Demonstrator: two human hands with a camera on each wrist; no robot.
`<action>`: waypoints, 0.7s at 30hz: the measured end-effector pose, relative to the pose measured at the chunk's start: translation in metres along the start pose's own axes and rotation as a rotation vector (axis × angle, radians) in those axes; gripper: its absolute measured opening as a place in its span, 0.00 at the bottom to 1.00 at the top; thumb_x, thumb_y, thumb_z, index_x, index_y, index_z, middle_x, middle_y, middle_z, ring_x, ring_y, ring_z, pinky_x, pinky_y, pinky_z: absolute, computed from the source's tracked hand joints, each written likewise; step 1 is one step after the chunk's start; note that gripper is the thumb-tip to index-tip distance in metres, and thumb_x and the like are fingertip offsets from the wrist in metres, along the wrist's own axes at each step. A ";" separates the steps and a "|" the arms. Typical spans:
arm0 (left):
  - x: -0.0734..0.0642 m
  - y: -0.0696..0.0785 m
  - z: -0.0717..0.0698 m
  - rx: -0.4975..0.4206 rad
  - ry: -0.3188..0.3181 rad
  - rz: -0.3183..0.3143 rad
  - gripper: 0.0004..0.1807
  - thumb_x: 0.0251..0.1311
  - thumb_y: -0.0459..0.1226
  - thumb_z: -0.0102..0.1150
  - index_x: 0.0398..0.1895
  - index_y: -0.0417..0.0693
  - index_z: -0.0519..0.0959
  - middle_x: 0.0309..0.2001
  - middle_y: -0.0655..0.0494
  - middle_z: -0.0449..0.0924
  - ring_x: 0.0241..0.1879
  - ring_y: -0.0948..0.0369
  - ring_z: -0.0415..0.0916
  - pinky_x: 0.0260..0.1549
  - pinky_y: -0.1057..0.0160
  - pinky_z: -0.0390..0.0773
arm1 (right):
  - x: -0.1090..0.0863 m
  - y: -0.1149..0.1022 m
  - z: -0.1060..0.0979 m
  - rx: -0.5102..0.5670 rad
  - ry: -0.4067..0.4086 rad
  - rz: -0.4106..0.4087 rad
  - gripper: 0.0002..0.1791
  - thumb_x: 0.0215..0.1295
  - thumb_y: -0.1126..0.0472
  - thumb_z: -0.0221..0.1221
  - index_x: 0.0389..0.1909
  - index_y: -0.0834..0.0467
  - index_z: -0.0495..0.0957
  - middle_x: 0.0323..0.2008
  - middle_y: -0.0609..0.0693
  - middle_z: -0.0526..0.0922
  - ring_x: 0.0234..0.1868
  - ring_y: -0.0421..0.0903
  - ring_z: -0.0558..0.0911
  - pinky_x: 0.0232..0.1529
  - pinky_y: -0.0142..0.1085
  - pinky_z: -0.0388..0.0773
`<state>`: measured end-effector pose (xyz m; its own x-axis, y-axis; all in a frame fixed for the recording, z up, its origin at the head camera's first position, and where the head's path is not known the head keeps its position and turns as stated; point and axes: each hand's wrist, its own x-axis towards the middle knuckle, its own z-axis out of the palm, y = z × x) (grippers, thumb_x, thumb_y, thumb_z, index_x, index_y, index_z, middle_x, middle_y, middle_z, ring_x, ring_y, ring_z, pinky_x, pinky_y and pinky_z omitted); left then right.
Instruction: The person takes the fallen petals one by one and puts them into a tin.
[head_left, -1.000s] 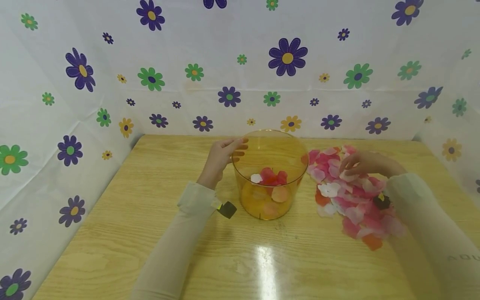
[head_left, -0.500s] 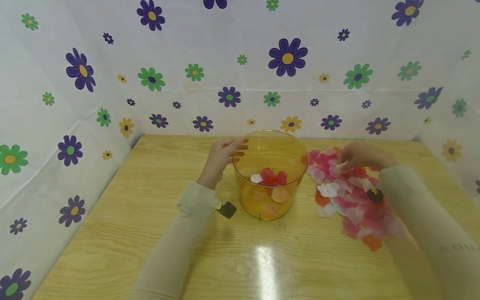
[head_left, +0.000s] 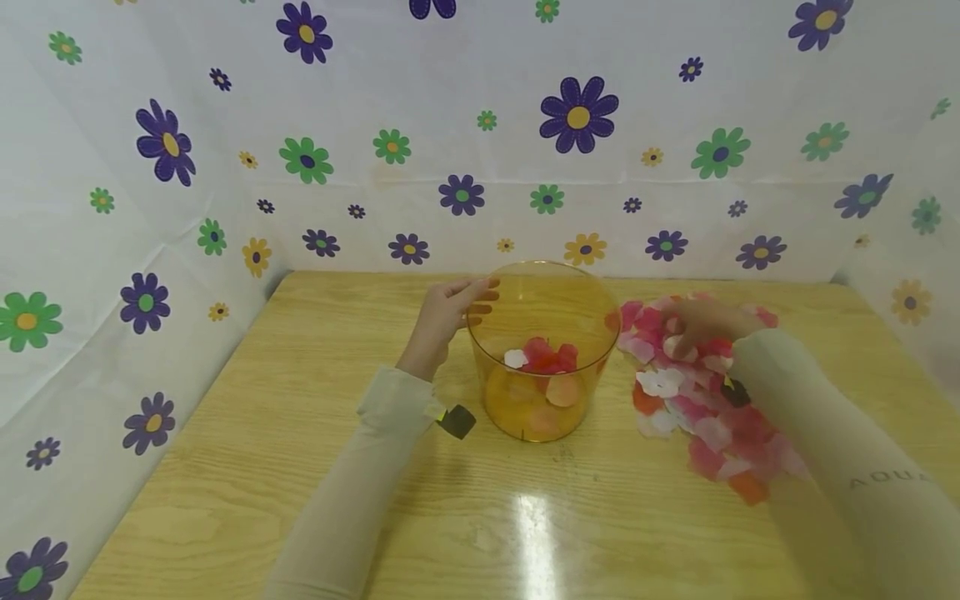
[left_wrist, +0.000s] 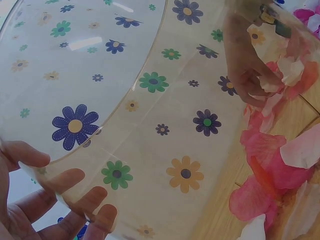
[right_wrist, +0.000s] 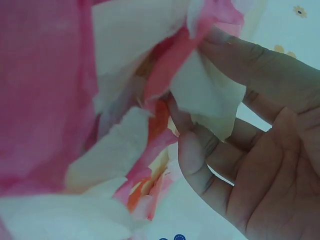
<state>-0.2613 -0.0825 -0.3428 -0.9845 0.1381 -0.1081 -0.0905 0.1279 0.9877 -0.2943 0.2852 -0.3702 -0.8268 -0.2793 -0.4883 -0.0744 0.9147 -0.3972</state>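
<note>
A see-through amber bucket (head_left: 536, 312) stands upright on the table with several red, white and peach fake petals (head_left: 551, 358) in it. My left hand (head_left: 442, 321) holds its rim at the left side; in the left wrist view the thumb (left_wrist: 30, 152) and fingers lie along the clear wall. To the right of the bucket spreads a loose heap of pink, white and red petals (head_left: 712, 433). My right hand (head_left: 705, 321) is down in the far part of that heap. In the right wrist view its thumb and fingers pinch a pale petal (right_wrist: 205, 90) among others.
The wooden table (head_left: 300, 400) runs up to a white cloth (head_left: 337, 100) printed with flowers, which hangs behind and at both sides. A small black square piece (head_left: 457, 422) sits at the left wrist, and another (head_left: 737, 392) at the right.
My right hand has moved a little left across the petal heap, toward the bucket. The left hand keeps its hold on the rim, and the bucket stays where it was.
</note>
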 end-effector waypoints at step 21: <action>-0.001 0.000 0.000 -0.002 -0.002 0.008 0.20 0.68 0.46 0.48 0.56 0.45 0.76 0.56 0.45 0.78 0.53 0.50 0.76 0.53 0.58 0.75 | 0.000 0.009 0.002 -0.016 0.112 -0.013 0.12 0.54 0.57 0.66 0.38 0.56 0.82 0.40 0.53 0.83 0.42 0.50 0.78 0.47 0.51 0.77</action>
<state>-0.2604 -0.0827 -0.3426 -0.9849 0.1411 -0.1007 -0.0832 0.1248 0.9887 -0.2940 0.2931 -0.3752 -0.8829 -0.2578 -0.3925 -0.0941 0.9160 -0.3900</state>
